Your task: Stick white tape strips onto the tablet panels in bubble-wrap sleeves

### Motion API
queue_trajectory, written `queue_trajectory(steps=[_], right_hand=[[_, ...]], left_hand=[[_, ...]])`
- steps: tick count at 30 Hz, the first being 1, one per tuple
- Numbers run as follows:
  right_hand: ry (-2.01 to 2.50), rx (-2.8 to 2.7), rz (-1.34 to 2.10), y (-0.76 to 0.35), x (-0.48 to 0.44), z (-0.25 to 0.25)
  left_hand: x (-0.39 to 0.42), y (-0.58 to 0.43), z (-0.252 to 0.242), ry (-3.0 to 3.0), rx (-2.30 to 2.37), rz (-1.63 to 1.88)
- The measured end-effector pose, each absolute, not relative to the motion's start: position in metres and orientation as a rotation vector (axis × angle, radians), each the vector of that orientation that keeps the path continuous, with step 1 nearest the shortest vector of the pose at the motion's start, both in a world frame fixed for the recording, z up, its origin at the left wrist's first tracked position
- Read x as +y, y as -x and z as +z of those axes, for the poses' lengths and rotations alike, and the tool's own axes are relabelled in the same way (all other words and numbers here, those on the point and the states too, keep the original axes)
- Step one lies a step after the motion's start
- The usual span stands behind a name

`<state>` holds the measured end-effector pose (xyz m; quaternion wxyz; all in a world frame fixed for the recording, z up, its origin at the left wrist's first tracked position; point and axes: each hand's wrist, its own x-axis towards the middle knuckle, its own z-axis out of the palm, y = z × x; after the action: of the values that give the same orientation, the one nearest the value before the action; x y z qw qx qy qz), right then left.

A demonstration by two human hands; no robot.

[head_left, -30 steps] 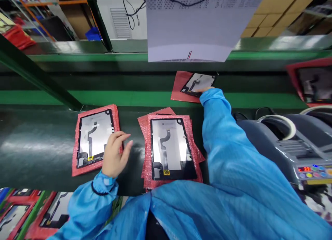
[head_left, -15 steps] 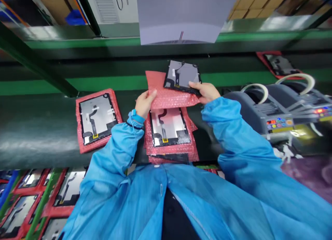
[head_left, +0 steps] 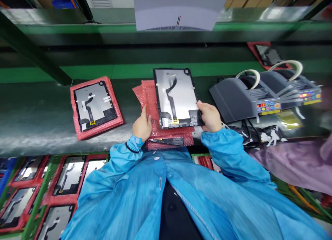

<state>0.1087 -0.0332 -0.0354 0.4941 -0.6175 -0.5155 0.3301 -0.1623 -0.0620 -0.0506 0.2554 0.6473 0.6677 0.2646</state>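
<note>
My right hand (head_left: 210, 116) grips the lower right corner of a screen panel (head_left: 176, 95), silver-backed with a black flex cable, lying on top of a stack of red bubble-wrap sheets (head_left: 150, 95). My left hand (head_left: 142, 126) is closed on the left edge of that red stack, thumb on top. A second panel on red bubble wrap (head_left: 95, 107) lies apart to the left on the dark belt (head_left: 33, 119). Both of my arms are in blue sleeves.
Two grey tape dispensers (head_left: 249, 96) with lit buttons and cables stand at the right. Another red-wrapped panel (head_left: 267, 55) lies far right at the back. Trays of more panels (head_left: 38, 191) sit below the belt at lower left. A white sheet (head_left: 176, 8) hangs overhead.
The panel and its red wrap, held up in the air half a second ago, now lie on the stack. Both hands have come down to the stack's near corners.
</note>
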Motion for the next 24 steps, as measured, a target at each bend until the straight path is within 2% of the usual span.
queue_trajectory(steps=[4,7,9,11,14,18,24], right_hand=[[1.857,-1.459,0.816,-0.078,-0.038,-0.032],[2.139,-1.789,0.464,-0.078,-0.045,-0.025],[2.151,-1.769,0.331,-0.094,-0.056,-0.024],[2.060,-1.565,0.403,-0.121,-0.073,-0.029],[1.927,-0.993,0.498,-0.168,-0.101,-0.039],[1.785,-0.355,0.440,-0.223,-0.119,-0.040],[1.669,-0.280,0.510,-0.263,-0.105,-0.035]], left_hand=[[-0.062,0.169,-0.053,-1.771,1.825,0.638],[-0.061,0.179,-0.048,-1.824,1.799,0.496],[-0.054,0.187,-0.041,-1.926,1.801,0.490],[-0.038,0.194,-0.033,-2.129,1.704,0.624],[0.001,0.195,-0.029,-2.389,1.261,0.848],[0.050,0.183,-0.042,-2.414,0.849,0.805],[0.060,0.178,-0.051,-2.350,0.812,0.720]])
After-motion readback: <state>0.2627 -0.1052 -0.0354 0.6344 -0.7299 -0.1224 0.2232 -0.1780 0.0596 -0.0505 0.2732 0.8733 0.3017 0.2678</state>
